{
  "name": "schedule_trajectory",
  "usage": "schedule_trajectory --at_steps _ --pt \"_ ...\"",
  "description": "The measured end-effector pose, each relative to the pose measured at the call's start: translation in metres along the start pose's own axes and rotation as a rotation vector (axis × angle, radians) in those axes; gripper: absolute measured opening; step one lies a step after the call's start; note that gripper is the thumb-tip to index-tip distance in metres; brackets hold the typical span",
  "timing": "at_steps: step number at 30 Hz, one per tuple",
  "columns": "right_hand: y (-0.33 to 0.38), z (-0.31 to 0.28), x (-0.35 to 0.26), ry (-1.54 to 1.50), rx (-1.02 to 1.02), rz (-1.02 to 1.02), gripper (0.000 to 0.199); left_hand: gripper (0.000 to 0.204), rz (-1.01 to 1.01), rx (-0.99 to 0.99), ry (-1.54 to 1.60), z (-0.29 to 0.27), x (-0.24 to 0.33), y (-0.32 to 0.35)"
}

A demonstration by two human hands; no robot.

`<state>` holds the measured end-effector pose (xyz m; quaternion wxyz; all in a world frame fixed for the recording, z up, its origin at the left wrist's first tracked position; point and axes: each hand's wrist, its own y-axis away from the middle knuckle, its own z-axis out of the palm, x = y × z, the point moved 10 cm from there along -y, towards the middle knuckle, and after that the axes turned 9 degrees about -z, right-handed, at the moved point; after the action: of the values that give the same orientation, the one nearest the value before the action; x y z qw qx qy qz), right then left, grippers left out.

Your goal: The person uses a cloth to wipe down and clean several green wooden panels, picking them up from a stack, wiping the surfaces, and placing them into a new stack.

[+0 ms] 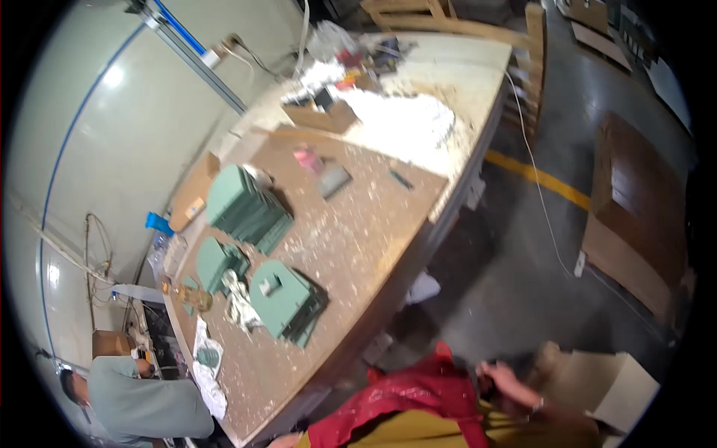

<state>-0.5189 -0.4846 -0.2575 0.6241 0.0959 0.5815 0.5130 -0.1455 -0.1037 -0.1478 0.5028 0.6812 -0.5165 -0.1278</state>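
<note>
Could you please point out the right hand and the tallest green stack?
Right hand (509,382): head view, on its middle.
Tallest green stack (250,210): head view, on its layered side.

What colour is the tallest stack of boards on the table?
The tallest stack is muted green; it shows best in the head view.

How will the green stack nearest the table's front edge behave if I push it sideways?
The green stack may slide apart rather than move as one, since its layers sit unevenly. Its pieces look fairly stiff, keeping flat faces and crisp edges. The small item on top could slip off; nothing visible ties it down.
</note>
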Motion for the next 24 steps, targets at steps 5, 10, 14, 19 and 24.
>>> schedule_trajectory --at_steps 5,10,14,19,24 --pt "-0.001 0.094 -0.075 0.331 -0.295 -0.338 0.027 0.029 0.071 -0.067 -0.031 0.002 -0.035 0.001" --pt "-0.006 0.128 -0.092 0.256 -0.335 -0.457 0.031 0.035 0.265 -0.098 0.114 0.044 0.004 0.045" --pt "0.0 0.133 -0.086 0.055 -0.282 -0.272 0.048 0.032 0.267 -0.299 0.802 0.062 0.045 0.08" --pt "0.007 0.151 -0.121 -0.141 -0.232 -0.349 0.061 0.032 0.378 -0.198 0.937 0.036 0.057 0.103" --pt "0.023 0.203 -0.109 -0.143 -0.488 -0.171 0.065 0.028 0.435 0.13 0.621 0.042 0.042 0.089"
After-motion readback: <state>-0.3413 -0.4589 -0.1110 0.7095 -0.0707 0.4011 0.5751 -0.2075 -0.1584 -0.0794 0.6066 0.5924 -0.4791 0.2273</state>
